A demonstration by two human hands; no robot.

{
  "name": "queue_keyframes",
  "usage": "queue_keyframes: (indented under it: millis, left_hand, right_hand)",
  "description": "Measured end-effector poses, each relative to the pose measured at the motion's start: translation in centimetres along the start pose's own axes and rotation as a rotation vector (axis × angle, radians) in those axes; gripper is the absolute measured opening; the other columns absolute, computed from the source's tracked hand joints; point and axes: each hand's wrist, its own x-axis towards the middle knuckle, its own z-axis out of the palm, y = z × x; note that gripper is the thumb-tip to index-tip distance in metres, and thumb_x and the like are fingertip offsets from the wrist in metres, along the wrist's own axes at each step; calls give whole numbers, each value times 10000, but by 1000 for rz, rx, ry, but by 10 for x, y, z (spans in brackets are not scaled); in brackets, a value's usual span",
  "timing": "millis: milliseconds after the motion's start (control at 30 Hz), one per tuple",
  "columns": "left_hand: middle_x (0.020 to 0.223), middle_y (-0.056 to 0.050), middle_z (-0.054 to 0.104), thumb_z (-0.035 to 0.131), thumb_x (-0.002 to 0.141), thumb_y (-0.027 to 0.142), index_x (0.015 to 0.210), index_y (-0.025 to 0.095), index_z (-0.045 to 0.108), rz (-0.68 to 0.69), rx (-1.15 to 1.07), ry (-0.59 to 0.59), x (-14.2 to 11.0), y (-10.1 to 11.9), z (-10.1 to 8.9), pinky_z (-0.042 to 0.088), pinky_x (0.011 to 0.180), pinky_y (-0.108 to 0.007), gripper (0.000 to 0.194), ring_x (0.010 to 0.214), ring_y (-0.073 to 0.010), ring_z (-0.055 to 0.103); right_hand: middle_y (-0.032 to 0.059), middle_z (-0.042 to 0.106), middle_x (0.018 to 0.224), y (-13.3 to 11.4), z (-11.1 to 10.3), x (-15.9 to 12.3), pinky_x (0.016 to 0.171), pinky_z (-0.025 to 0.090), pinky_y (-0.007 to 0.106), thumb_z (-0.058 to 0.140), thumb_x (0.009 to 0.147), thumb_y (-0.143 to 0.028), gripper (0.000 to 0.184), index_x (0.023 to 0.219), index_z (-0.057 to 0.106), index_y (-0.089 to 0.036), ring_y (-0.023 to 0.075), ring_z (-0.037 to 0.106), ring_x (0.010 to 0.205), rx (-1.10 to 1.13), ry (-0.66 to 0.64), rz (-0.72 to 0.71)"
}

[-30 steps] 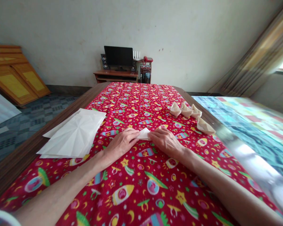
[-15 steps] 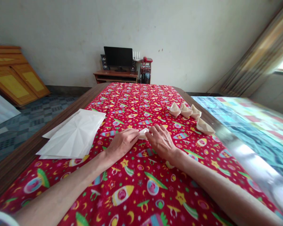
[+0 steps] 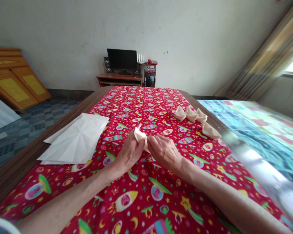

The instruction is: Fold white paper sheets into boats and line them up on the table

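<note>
A small folded white paper point(image 3: 140, 135) is held between my two hands over the middle of the red cloth. My left hand point(image 3: 132, 147) is closed round its left part, the thumb across the near face. With fingers curled in, my right hand point(image 3: 164, 149) grips the paper's right end and hides much of it. Several finished-looking folded paper shapes point(image 3: 191, 115) stand in a group at the right side of the table. A stack of creased white paper sheets point(image 3: 79, 138) lies to the left of my left hand.
A red patterned cloth point(image 3: 127, 198) covers the long table, whose brown wooden edge point(image 3: 21, 172) shows at the left. Beyond the far end stand a desk with a monitor point(image 3: 122, 59) and speakers. To the right is a bed point(image 3: 254, 130); at left, a wooden cabinet point(image 3: 18, 76).
The folded paper has been lifted and tilted up from lying flat. My left hand has turned to wrap round it, and my right hand's fingers have curled onto its right end.
</note>
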Motion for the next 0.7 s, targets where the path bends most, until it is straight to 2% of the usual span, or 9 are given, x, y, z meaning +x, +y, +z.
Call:
queue_keyframes:
  millis: [133,200,300,433,533,700]
  left_hand:
    - [904,-45,632,442,863,179,1272,136,446,-177,-192,71,2,-1,5,530,707,-280,411,767,-157,613]
    - [894,-43,608,475,825,153,1227,141,503,-189,-216,120,3,-1,8,519,637,-254,403,713,-141,597]
    - [870,-37,551,490,806,126,1197,156,551,-99,-127,146,5,0,7,499,596,-233,397,671,-119,554]
    - [876,-16,511,533,773,86,1180,196,565,-27,-18,167,9,-4,-6,481,588,-205,423,610,-79,494]
    - [903,-12,508,548,784,89,1061,194,619,9,-23,148,13,-10,-13,469,570,-190,305,564,-54,470]
    - [899,-24,550,554,816,103,866,177,651,129,66,104,10,-24,-9,493,672,-227,132,742,-117,564]
  right_hand:
    - [4,576,645,-4,-2,2,528,244,262,381,910,-214,191,831,547,-158,115,476,563,14,47,118]
    - [7,608,666,-4,-2,2,506,220,260,410,901,-274,194,912,567,-162,118,501,561,25,39,192]
    - [4,628,651,0,-3,2,491,213,247,409,887,-266,227,980,596,-177,115,516,529,71,-18,253]
    - [0,636,625,8,-2,1,518,293,211,407,854,-205,281,1016,636,-193,111,550,531,238,-62,383]
    - [-1,652,655,12,1,-1,556,341,204,434,828,-202,315,1056,651,-216,121,592,586,342,-51,430]
    - [7,671,693,14,6,-8,563,342,213,451,840,-224,284,1010,678,-241,129,602,623,302,-147,434]
